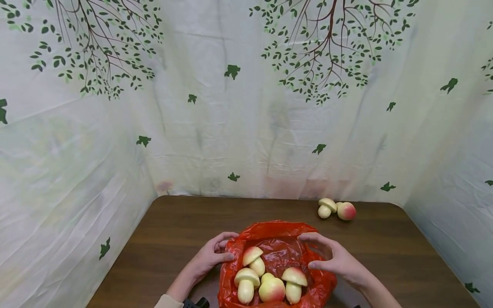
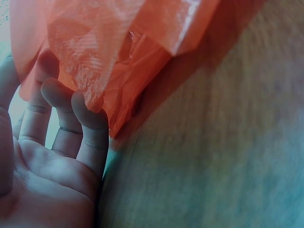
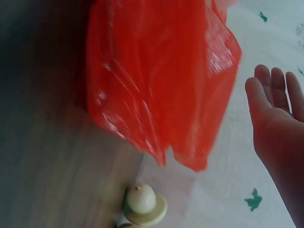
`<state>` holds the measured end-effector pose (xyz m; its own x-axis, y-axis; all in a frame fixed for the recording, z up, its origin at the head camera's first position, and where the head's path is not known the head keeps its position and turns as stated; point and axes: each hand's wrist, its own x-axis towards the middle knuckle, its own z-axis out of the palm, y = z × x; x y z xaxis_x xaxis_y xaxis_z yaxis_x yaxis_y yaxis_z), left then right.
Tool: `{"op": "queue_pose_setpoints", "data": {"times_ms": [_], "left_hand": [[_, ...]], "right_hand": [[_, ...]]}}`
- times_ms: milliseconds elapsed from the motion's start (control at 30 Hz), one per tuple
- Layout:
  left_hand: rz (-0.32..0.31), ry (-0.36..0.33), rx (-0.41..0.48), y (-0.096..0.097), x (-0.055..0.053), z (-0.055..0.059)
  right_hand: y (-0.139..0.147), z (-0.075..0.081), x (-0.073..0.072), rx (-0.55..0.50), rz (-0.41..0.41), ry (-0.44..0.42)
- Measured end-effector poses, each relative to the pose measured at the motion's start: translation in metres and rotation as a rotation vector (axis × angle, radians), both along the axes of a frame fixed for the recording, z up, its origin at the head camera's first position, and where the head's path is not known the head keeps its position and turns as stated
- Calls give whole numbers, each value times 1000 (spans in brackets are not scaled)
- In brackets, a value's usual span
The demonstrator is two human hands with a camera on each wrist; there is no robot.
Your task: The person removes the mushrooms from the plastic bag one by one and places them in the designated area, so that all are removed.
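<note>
A red plastic bag (image 1: 275,252) stands with its mouth spread wide on the table. Inside lie three pale yellow mushrooms (image 1: 246,284), two of them with reddish caps, and a yellow-and-red pear-shaped fruit (image 1: 271,288). My left hand (image 1: 209,256) grips the bag's left rim; in the left wrist view its bent fingers (image 2: 90,128) meet the thin film of the bag (image 2: 128,61). Over the right rim, my right hand (image 1: 333,256) holds thumb and fingers spread apart. The right wrist view shows that hand (image 3: 280,123) beside the bag (image 3: 161,85), with loose fingers.
At the back right of the brown wooden table (image 1: 185,218), another mushroom (image 1: 326,208) lies against a red-and-yellow pear-shaped fruit (image 1: 346,211). A pale curtain (image 1: 246,128) with printed leaves hangs behind the table's far edge and along both sides.
</note>
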<state>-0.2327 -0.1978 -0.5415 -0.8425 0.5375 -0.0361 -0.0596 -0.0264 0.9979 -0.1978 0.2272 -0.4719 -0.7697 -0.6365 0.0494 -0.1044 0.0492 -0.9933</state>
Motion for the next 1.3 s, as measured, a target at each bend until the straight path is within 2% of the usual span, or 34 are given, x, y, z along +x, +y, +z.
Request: {"op": "queue_pose_setpoints", "data": {"times_ms": [267, 533, 700, 1033, 1167, 1300], "left_hand": [[-5, 5, 2, 0, -2, -1], [-21, -14, 11, -1, 1, -3], [-23, -12, 25, -1, 1, -3], [-27, 14, 44, -1, 0, -2], [-32, 23, 46, -1, 0, -3], [-24, 25, 33, -1, 0, -3]], "right_hand": [[-10, -13, 2, 16, 61, -46], [-17, -26, 2, 55, 106, -98], [-19, -28, 1, 74, 132, -77], [-18, -34, -1, 122, 209, 22], [-18, -36, -2, 126, 240, 18], [-18, -36, -2, 116, 270, -55]]}}
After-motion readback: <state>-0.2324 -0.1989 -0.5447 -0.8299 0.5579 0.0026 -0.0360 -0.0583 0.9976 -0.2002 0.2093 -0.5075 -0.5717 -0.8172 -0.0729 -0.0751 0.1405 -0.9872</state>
